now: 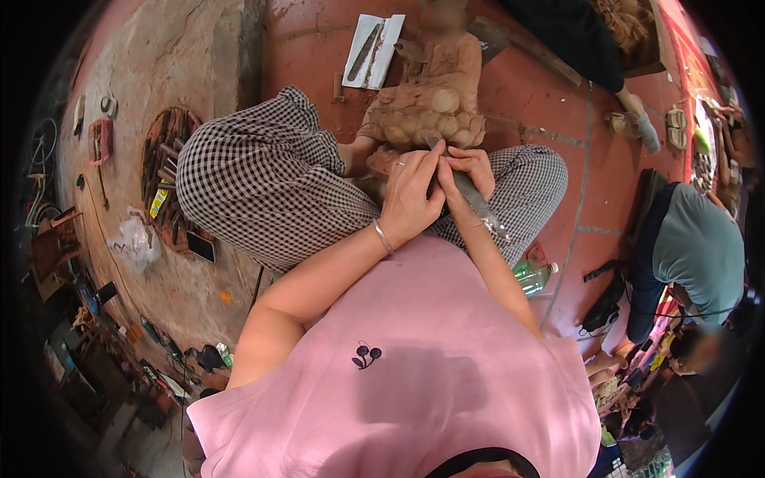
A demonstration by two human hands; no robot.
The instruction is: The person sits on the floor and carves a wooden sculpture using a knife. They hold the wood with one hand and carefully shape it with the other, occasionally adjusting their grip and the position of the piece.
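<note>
Between my knees lies a carved wooden figure (445, 76), with rounded petal-like forms around its base. My left hand (410, 191), with a ring, and my right hand (470, 169) are close together at the near end of the carving. Both are closed on a long carving tool (472, 197). Its pale metal tip (433, 143) points at the base of the wood, and its other end sticks out under my right wrist. The fingers cover the tool's middle. Whether the tip touches the wood I cannot tell.
Left of my knee, a round tray (149, 185) bears several chisels (169, 155), with a phone (200, 245) at its edge and a plastic bag (135, 244) beside it. Ahead, white paper (390, 44) holds a dark flat bar (363, 52). A green bottle (535, 276) and a bending person (700, 251) are right.
</note>
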